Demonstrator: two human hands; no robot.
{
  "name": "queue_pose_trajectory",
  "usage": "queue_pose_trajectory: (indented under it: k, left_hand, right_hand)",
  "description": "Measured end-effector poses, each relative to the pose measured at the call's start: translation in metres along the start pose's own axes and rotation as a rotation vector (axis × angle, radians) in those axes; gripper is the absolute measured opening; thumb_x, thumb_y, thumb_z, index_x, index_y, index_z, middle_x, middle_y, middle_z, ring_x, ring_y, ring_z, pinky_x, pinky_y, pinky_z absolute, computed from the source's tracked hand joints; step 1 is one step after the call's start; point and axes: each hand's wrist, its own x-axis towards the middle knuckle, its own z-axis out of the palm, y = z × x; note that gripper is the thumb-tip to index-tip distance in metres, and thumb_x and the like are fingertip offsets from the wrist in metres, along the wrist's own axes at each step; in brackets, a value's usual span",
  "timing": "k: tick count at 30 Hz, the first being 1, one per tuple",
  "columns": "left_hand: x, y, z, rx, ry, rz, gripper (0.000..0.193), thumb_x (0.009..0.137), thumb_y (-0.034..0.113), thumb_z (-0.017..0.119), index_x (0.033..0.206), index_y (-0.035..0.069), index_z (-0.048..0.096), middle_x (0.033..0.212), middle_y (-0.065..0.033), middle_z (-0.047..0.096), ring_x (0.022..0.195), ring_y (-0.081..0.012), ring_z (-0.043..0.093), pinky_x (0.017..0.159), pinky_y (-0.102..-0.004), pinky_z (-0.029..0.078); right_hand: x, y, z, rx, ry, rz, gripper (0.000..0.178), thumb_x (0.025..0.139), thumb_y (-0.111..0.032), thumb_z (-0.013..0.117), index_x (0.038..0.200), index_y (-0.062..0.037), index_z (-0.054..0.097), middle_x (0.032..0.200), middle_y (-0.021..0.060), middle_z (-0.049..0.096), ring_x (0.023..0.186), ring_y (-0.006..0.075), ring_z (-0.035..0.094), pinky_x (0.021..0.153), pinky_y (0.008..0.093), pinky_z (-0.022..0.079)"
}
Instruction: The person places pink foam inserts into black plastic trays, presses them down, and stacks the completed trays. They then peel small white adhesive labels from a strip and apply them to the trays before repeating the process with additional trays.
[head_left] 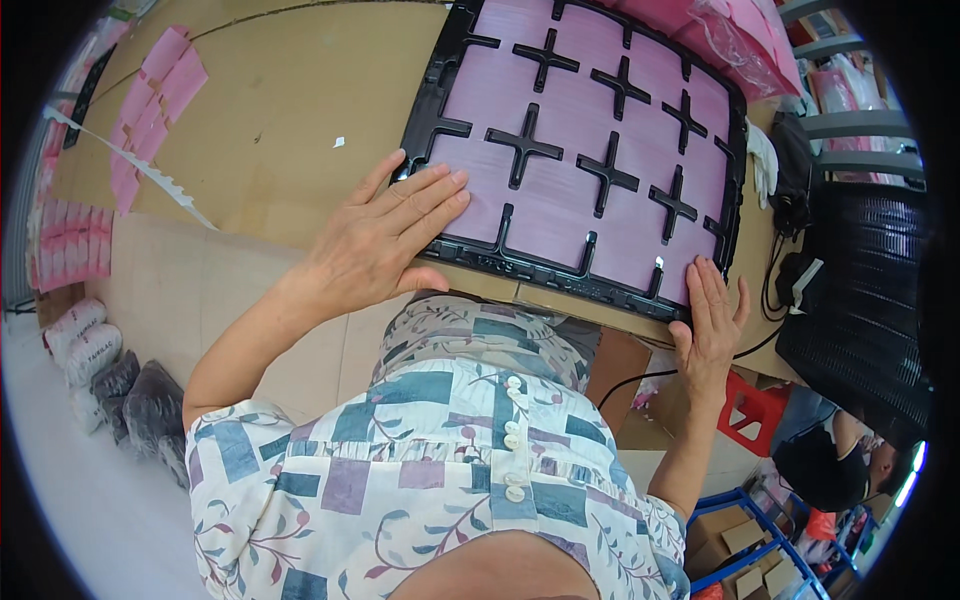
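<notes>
A black plastic tray [488, 262] with cross-shaped dividers lies on the cardboard-covered table in front of me. Lilac-pink sheet material [560, 185] shows between the dividers. My left hand [375, 240] rests over the tray's near left corner, its fingers stretched out onto the pink surface and its thumb apart below the near edge. At the near right corner, my right hand [712, 320] touches the rim with fingers extended and thumb spread. Neither hand grips anything.
Pink sheets [160, 110] lie at the far left of the tabletop [290, 110]. Beyond the tray is a pink bundle [745, 45] in clear plastic. A white glove [762, 160], cables and a stack of black trays [855, 290] stand at the right. Another person [830, 465] is at lower right.
</notes>
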Motion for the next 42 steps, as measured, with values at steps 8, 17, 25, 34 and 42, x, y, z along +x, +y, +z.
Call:
queue_pose_trajectory:
  k: [8,17,25,34,42]
  left_hand:
    - [0.0,-0.012,0.007,0.021,0.113,0.048,0.068,0.092,0.058,0.052,0.129,0.001,0.06,0.139,-0.0125,0.058,0.13,-0.0305,0.053,0.117,-0.0575,0.024]
    - [0.012,0.007,0.0,-0.017,0.057,0.043,0.064,0.088,0.059,0.059,0.123,0.005,0.065,0.133,-0.014,0.061,0.128,-0.0291,0.055,0.115,-0.0566,0.03]
    - [0.115,-0.061,-0.025,0.002,0.188,0.001,0.072,0.089,0.057,0.058,0.133,0.0,0.056,0.141,-0.017,0.054,0.132,-0.033,0.05,0.117,-0.0537,0.028]
    - [0.157,-0.11,0.007,0.179,0.095,-0.04,0.075,0.086,0.055,0.062,0.132,-0.004,0.055,0.138,-0.0178,0.056,0.131,-0.0318,0.05,0.119,-0.0512,0.027]
    - [0.167,-0.101,-0.012,0.127,0.061,-0.119,0.058,0.088,0.04,0.068,0.129,-0.001,0.057,0.131,-0.0178,0.059,0.124,-0.0352,0.054,0.115,-0.0479,0.032]
  right_hand:
    - [-0.013,0.012,0.001,0.146,0.044,0.034,0.068,0.097,-0.06,0.045,0.126,-0.002,0.065,0.132,0.0119,0.063,0.13,0.0311,0.053,0.116,0.0561,0.022]
    - [-0.014,0.005,-0.003,0.125,0.061,0.019,0.061,0.093,-0.056,0.056,0.119,-0.002,0.068,0.126,0.0116,0.066,0.119,0.0309,0.061,0.113,0.0602,0.027]
    - [0.003,0.001,-0.008,0.178,0.125,0.029,0.068,0.088,-0.062,0.059,0.118,-0.0011,0.069,0.124,0.0123,0.066,0.118,0.0313,0.061,0.113,0.0599,0.027]
    - [0.0,-0.001,-0.001,0.201,0.054,0.093,0.068,0.088,-0.063,0.058,0.115,-0.0015,0.07,0.122,0.0121,0.068,0.117,0.0307,0.062,0.112,0.061,0.027]
    - [0.058,0.029,-0.027,0.19,0.196,0.094,0.052,0.091,-0.046,0.063,0.116,-0.0005,0.067,0.121,0.0133,0.067,0.118,0.0321,0.06,0.112,0.0558,0.03]
